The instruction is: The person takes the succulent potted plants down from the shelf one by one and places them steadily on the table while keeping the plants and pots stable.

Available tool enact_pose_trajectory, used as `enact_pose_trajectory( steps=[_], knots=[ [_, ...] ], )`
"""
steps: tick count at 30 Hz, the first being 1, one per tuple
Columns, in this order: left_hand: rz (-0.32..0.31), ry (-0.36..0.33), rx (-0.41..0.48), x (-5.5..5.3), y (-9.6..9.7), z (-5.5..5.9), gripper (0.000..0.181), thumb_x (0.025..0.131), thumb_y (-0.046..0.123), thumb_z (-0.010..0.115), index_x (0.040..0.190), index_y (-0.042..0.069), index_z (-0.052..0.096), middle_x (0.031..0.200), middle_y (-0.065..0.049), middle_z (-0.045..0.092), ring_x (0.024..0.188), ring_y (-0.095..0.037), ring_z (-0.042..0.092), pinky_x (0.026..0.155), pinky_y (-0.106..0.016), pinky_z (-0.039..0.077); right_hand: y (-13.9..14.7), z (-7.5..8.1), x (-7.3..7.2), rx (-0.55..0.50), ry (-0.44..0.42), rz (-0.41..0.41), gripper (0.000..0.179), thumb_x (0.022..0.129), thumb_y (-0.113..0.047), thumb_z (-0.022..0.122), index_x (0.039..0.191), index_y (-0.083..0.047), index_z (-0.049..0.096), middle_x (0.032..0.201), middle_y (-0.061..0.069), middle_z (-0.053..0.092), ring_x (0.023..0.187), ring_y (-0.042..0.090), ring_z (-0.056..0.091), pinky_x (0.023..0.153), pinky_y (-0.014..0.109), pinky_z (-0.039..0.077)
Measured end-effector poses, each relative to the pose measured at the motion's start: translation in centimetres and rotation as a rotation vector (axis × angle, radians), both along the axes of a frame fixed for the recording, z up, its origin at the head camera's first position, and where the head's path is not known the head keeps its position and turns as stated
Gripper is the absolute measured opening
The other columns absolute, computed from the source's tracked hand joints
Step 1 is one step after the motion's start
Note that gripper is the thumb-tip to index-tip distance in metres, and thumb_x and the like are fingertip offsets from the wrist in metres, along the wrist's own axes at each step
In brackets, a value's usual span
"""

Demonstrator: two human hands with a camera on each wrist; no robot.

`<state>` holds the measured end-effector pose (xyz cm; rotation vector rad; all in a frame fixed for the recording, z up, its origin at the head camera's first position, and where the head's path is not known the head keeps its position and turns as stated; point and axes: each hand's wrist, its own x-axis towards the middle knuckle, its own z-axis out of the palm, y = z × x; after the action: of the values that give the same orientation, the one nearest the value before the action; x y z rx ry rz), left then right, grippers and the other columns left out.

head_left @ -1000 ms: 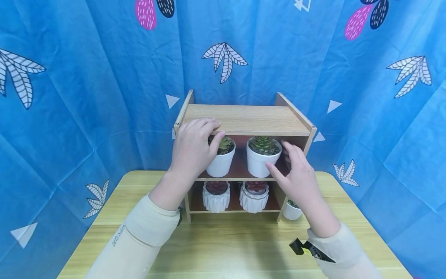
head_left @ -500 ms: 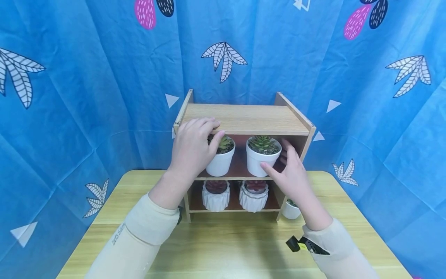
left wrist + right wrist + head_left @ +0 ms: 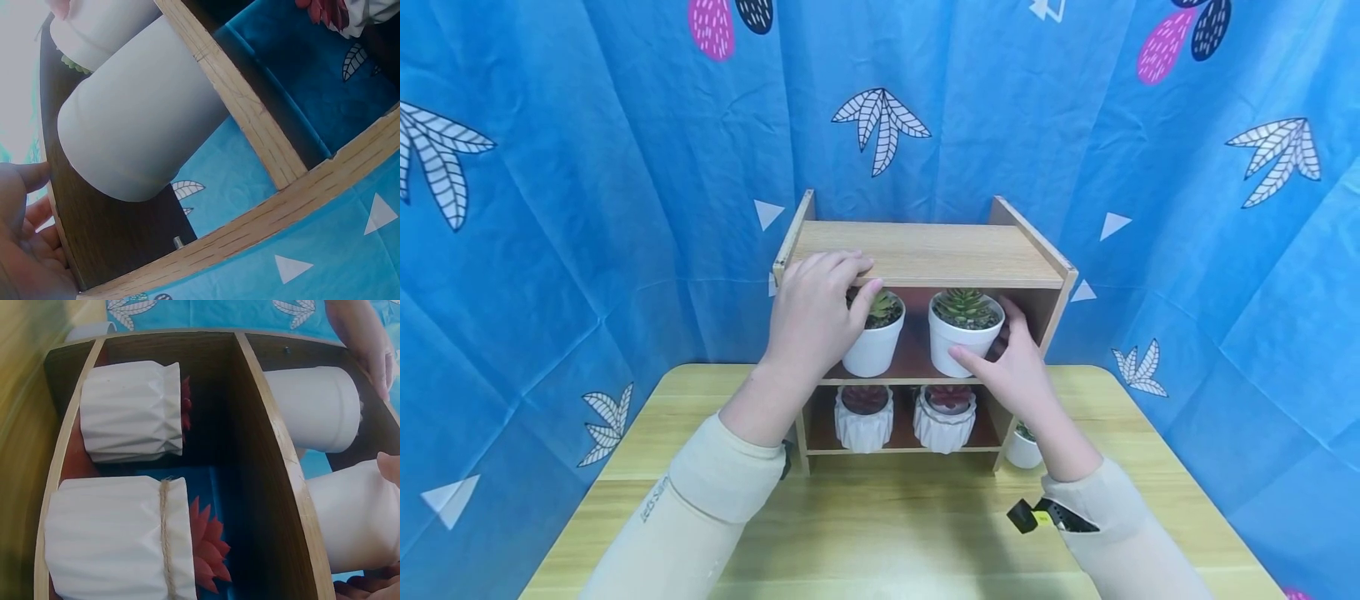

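Observation:
A small wooden shelf unit [image 3: 925, 254] stands on the table in the head view. My left hand [image 3: 816, 312] grips the left front edge of its top board, fingers above and thumb below. On the upper tier are two succulents in smooth white pots, a left one [image 3: 872, 352] and a right one [image 3: 958, 348]. My right hand [image 3: 1018, 367] holds the right potted succulent, thumb on the front and fingers round its right side. In the right wrist view, my thumb [image 3: 390, 467] lies against that white pot [image 3: 353, 515]. The left hand [image 3: 28, 228] shows at the board's edge in the left wrist view.
Two red succulents in ridged white pots, one left [image 3: 863, 427] and one right [image 3: 945, 427], sit on the lower tier. A smaller white potted plant [image 3: 1024, 450] stands on the table [image 3: 880, 533] right of the shelf. A blue curtain [image 3: 625, 167] hangs behind.
My right hand has moved left and inward; its thumb slid across the pot's front and its fingers closed in on the side. The left hand stays on the board.

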<state>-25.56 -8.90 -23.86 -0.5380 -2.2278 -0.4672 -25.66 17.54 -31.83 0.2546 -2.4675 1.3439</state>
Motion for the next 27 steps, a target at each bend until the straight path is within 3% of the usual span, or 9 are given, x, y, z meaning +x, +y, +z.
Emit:
enact_pose_trajectory(
  steps=[8,27],
  knots=[
    [0.007,-0.006,0.003,0.1,0.01,0.04,0.035,0.098,0.036,0.064,0.123,0.012,0.072,0.127,-0.005,0.069,0.122,-0.026,0.06,0.107,-0.045,0.042,-0.4,-0.09,-0.51,-0.015,-0.005,-0.025,0.106,0.081,-0.043,0.082,0.158,-0.012,0.015,0.15,0.018,0.038,0.136,0.035,0.043,0.111,0.057,0.036],
    [0.008,0.001,0.004,0.1,0.0,0.11,0.035,0.098,0.036,0.064,0.122,0.012,0.073,0.127,-0.005,0.069,0.121,-0.027,0.06,0.106,-0.045,0.042,-0.43,-0.25,-0.64,-0.145,0.038,0.012,0.101,0.079,-0.03,0.087,0.153,-0.009,0.022,0.146,0.015,0.041,0.133,0.029,0.046,0.11,0.05,0.039]
  ],
)
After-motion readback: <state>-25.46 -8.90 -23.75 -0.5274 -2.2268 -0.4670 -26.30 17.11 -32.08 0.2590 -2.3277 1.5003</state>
